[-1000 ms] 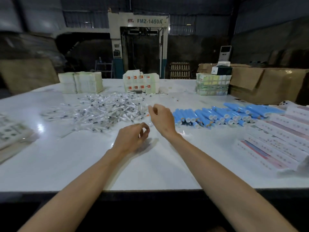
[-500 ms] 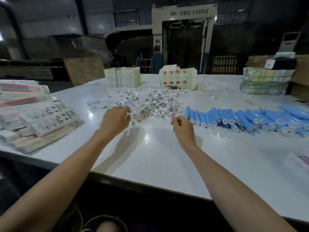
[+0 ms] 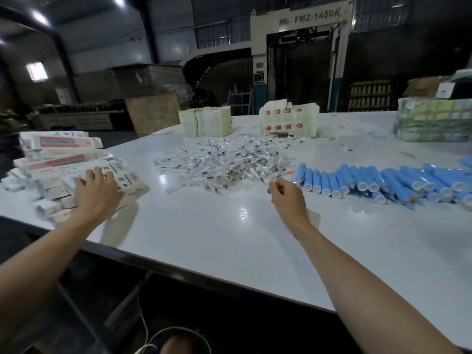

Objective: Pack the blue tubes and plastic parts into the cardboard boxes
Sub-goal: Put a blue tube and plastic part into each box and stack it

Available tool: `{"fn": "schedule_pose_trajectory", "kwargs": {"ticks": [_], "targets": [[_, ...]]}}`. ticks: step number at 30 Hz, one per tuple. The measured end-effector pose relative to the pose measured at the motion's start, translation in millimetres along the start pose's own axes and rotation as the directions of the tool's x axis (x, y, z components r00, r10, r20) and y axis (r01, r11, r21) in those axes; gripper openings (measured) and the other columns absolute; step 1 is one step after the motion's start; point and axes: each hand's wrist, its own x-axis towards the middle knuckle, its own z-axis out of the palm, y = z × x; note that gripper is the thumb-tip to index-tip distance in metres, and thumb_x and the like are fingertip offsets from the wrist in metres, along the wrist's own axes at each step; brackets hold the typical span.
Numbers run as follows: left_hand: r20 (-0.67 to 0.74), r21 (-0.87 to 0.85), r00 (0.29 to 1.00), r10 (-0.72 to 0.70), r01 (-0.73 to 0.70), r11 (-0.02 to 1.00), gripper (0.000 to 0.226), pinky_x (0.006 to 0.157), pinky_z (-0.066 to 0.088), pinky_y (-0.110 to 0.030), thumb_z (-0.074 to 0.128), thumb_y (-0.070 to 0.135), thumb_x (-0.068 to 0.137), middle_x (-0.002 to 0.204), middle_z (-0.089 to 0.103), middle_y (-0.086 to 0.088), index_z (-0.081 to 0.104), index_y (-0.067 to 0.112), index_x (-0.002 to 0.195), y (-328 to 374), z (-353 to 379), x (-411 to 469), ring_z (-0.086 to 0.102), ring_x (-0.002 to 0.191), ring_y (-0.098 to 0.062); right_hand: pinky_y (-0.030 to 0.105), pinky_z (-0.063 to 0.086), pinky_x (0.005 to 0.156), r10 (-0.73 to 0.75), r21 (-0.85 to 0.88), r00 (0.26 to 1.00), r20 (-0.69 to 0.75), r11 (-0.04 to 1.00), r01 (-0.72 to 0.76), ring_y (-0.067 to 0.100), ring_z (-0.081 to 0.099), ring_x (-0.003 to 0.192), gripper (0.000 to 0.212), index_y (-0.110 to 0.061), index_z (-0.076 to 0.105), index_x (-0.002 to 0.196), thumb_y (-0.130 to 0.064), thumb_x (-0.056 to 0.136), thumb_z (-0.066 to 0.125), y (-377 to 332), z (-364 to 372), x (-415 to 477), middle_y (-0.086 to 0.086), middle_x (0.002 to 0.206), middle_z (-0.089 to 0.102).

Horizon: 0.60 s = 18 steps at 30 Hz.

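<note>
**While the left hand rests on cardboard boxes, the right hand curls by the plastic parts**

Where lettering is legible, it reads FMZ-1450A on the pale machine behind; the boxes' print is too small. Flat, white, some red-panelled, they lie stacked at the glossy table's left edge, the left hand palm-down on them, fingers spread. Clear parts heap mid-table; round blue tubes with white caps lie side by side to their right. Near the gap between them the right hand's fingers curl toward the thumb; whether they pinch anything I cannot tell
</note>
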Motion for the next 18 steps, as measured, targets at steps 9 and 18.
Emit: {"fn": "schedule_pose_trajectory", "kwargs": {"ticks": [9, 18], "targets": [[-0.016, -0.327, 0.99, 0.139, -0.136, 0.935, 0.058, 0.077, 0.056, -0.056, 0.078, 0.034, 0.096, 0.128, 0.065, -0.026, 0.049, 0.001, 0.134, 13.3, -7.7, 7.5, 0.068, 0.103, -0.047, 0.034, 0.047, 0.068, 0.003, 0.034, 1.0, 0.018, 0.999, -0.003, 0.016, 0.063, 0.069, 0.031, -0.018, 0.066, 0.08, -0.034, 0.103, 0.054, 1.1, 1.6, 0.0, -0.01, 0.067, 0.065], [0.243, -0.958, 0.883, 0.401, 0.154, 0.242, 0.035, 0.075, 0.064, -0.037, 0.082, 0.034, 0.095, 0.102, 0.081, -0.004, 0.065, 0.022, 0.124, 109.6, -46.3, 4.6, 0.08, 0.085, -0.023, 0.035, 0.047, 0.066, 0.022, 0.012, 1.0, 0.017, 1.0, -0.022, 0.016, 0.059, 0.065, 0.032, -0.015, 0.066, 0.082, -0.033, 0.104, 0.054, 0.1, -0.4, -2.2, -0.006, 0.069, 0.066]]}}
